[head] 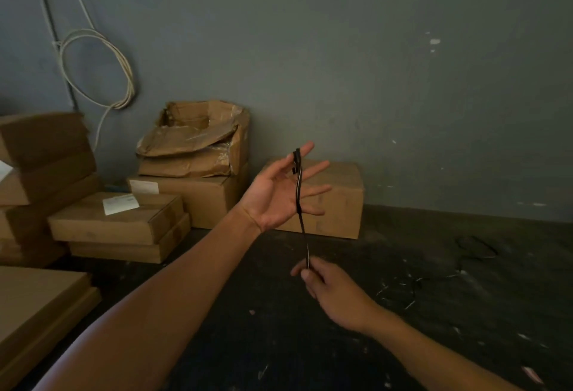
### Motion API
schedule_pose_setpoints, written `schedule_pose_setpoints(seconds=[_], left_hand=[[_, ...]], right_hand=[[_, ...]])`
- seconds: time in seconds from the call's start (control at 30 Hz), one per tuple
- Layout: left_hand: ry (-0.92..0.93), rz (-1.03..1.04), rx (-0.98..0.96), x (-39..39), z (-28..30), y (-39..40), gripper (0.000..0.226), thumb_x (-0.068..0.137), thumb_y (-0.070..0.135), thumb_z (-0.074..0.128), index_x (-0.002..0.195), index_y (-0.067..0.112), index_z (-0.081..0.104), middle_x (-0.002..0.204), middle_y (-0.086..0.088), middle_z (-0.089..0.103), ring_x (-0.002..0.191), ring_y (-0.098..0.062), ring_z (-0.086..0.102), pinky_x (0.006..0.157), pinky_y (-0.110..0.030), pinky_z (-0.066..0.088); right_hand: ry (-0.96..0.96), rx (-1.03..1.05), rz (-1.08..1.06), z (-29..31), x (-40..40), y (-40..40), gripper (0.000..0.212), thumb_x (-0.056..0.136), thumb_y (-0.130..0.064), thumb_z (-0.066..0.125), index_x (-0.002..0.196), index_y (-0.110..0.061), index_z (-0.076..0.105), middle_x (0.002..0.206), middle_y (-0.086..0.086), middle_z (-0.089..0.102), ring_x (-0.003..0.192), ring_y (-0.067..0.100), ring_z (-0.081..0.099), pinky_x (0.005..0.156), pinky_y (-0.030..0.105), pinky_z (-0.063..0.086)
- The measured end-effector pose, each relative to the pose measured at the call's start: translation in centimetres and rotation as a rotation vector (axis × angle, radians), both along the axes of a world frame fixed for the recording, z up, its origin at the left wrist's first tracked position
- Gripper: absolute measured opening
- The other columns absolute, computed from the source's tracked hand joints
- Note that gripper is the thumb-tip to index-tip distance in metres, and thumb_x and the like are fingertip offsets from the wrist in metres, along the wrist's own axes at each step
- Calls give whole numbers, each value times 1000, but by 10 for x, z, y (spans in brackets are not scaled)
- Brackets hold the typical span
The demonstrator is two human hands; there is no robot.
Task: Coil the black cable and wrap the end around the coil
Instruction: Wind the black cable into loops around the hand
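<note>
The left hand [276, 195], fingers spread wide, carries the first loops of black cable [298, 186] while the right hand [328, 285] pinches its taut run, so most coiling and the end wrap seem left

This looks like a storeroom or warehouse corner. Plain cardboard boxes [117, 220] are stacked on the floor at the left and along the far wall, some bearing white labels [120, 203]. One torn box [198, 136] sits crumpled and open on top of another. The wall [372, 65] is bare, grey-green and chipped in spots. A loop of pale cord [96, 68] hangs from it at the far left beside a thin pipe. The floor [434, 297] is dark, scuffed concrete strewn with small scraps. The light is dim.
</note>
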State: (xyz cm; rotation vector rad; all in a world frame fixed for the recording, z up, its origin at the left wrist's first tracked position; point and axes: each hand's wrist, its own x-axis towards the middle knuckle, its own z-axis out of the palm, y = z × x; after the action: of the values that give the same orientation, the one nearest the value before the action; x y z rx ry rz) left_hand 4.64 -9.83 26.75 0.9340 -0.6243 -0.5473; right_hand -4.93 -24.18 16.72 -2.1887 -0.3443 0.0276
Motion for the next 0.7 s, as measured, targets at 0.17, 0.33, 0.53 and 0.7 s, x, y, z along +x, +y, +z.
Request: schedule_pose_setpoints(seconds=[0.17,0.33,0.53,0.7], left_hand=[[9,151,75,8,-8,13,36,98,40,36,125,40,59,139,-5,55,136,-43,40,104,-73,25],[49,237,134,13,-31,12,34,98,41,36,124,42,58,148,-4,47,142,-43,28,110,-73,8],[51,215,234,9,-49,3,33,94,43,45,121,41,65,147,-7,49,142,-41,29,117,-60,15],[-41,70,435,-3,-63,0,36,93,43,48,126,39,63,147,-6,47,141,-35,31,113,-69,14]], right_hand=[[-192,-122,0,20,-6,-5,17,101,-30,42,105,-37,57,86,1,65,68,9,60,63,25,50],[-346,-281,19,44,-11,-6,14,98,-33,47,101,-31,60,88,-11,62,80,4,59,73,28,52],[-408,-401,7,77,-13,-11,10,98,-33,50,93,-33,58,80,-7,65,68,6,61,59,21,47],[-483,-563,-129,113,6,-36,4,91,-40,60,90,-36,58,68,-15,53,54,2,50,49,21,37]])
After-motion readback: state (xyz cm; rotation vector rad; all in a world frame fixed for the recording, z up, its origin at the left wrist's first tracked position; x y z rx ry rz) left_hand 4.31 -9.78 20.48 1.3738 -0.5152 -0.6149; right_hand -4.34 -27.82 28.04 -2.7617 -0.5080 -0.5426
